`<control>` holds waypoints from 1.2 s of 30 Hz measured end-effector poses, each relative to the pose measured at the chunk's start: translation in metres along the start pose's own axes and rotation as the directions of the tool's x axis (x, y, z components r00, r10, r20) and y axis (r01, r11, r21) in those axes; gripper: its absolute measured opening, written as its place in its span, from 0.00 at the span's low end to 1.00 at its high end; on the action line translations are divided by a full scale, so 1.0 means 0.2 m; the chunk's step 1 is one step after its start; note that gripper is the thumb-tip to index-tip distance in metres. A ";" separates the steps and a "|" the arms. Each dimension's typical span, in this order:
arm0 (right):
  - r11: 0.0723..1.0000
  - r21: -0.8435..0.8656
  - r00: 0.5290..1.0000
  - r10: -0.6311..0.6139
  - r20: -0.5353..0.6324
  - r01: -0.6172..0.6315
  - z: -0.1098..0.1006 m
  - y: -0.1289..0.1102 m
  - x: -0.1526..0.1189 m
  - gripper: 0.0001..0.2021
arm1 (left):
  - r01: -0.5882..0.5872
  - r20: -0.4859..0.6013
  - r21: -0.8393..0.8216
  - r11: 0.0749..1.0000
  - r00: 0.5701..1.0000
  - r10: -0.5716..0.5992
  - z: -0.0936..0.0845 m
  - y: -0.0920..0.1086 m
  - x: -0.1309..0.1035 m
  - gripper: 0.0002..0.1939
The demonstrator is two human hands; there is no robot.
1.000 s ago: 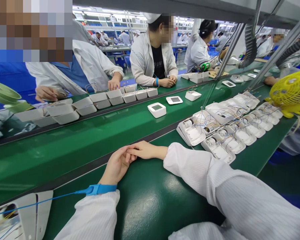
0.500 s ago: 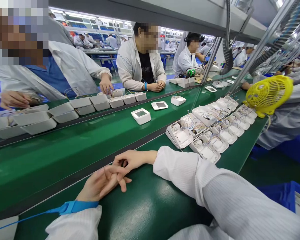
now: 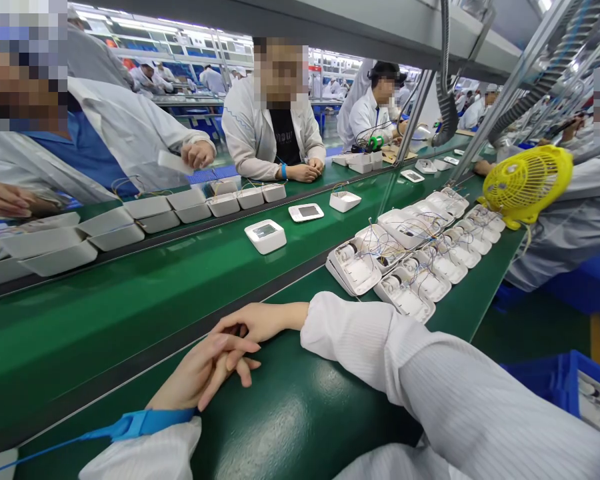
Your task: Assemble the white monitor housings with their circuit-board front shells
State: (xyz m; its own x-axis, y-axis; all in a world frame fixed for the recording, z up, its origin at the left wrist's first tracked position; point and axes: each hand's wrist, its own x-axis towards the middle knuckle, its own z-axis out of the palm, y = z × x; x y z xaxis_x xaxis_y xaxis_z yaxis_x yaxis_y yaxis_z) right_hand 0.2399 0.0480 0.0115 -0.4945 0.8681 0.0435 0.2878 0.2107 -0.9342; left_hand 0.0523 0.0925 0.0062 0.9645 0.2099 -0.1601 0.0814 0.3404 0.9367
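Observation:
My left hand (image 3: 205,370) rests over the green bench, palm tilted up, its fingers loosely stretched. A blue wrist strap (image 3: 140,424) with a cord circles that wrist. My right hand (image 3: 263,321) lies against the left one, fingers bent loosely and crossing with the left fingers; some fingertips are hidden. Neither hand shows an object in it. To the right of my right hand stand open white device housings (image 3: 353,267) with coloured wires, lined up in rows.
A green conveyor belt (image 3: 180,277) runs past the bench, carrying white units with screens (image 3: 266,237) and a small white shell (image 3: 345,200). White casings (image 3: 113,228) line its far side near co-workers. A yellow fan (image 3: 527,183) stands right. A blue crate (image 3: 570,387) sits lower right.
The whole view has shifted slightly, moving most things left. My hands stay crossed, with small finger movements. A co-worker across the belt has lifted a white piece; the middle co-worker's head has turned.

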 end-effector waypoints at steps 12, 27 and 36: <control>0.998 -0.047 0.996 0.039 -0.078 -0.043 0.03 -0.03 0.00 0.22 | -0.026 -0.092 0.045 0.999 0.995 0.030 -0.02 -0.01 0.02 0.22; 0.998 0.044 0.998 0.046 -0.045 -0.044 0.01 0.00 0.02 0.22 | 0.006 -0.066 0.082 0.997 0.998 0.000 0.02 -0.01 0.01 0.22; 0.993 -0.113 0.998 0.010 -0.065 -0.017 0.05 0.00 0.02 0.21 | -0.115 -0.055 0.120 0.986 0.991 0.122 -0.01 0.00 0.02 0.23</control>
State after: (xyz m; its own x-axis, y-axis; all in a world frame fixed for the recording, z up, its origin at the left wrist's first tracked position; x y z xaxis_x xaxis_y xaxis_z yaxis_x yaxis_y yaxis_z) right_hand 0.2298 0.0473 0.0089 -0.4374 0.8975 0.0573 0.3873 0.2455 -0.8887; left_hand 0.0554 0.0943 0.0050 0.9520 0.3000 -0.0611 -0.0006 0.2012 0.9795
